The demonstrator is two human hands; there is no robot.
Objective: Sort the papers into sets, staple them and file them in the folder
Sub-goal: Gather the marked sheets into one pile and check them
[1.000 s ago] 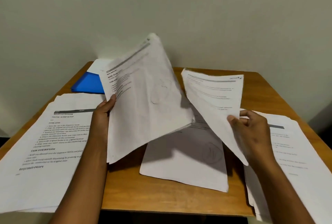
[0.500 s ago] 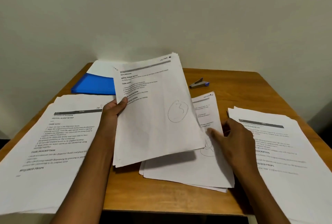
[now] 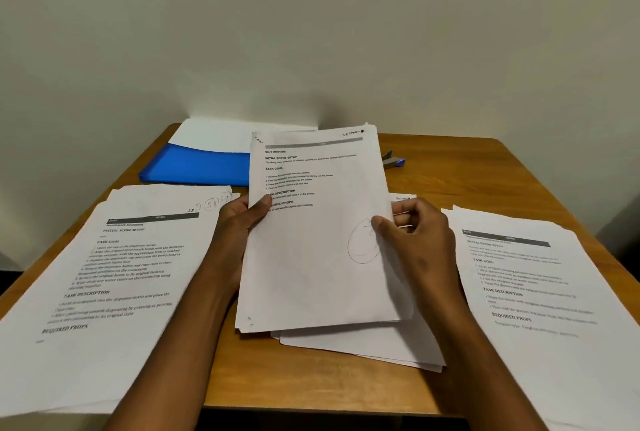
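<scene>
A stack of printed papers (image 3: 311,257) is held tilted above the middle of the wooden table (image 3: 311,385). My left hand (image 3: 239,219) grips its left edge, thumb on the top sheet. My right hand (image 3: 415,233) pinches the right edge, thumb on top and fingers curled behind. Under it lies a small flat pile of sheets (image 3: 367,347). Another paper pile (image 3: 104,278) covers the table's left side and a third (image 3: 540,292) the right side. A blue folder (image 3: 194,166) with a white sheet on it lies at the back left. A grey and blue stapler (image 3: 393,160) sits at the back, right of the held stack.
A plain pale wall (image 3: 311,32) stands right behind the table. The left and right piles overhang the table's front corners. A strip of bare wood shows along the front edge between my forearms.
My right hand laid its single sheet on the middle pile, then moved up to pinch the right edge of the stack in my left hand. The stack swung down and toward the middle.
</scene>
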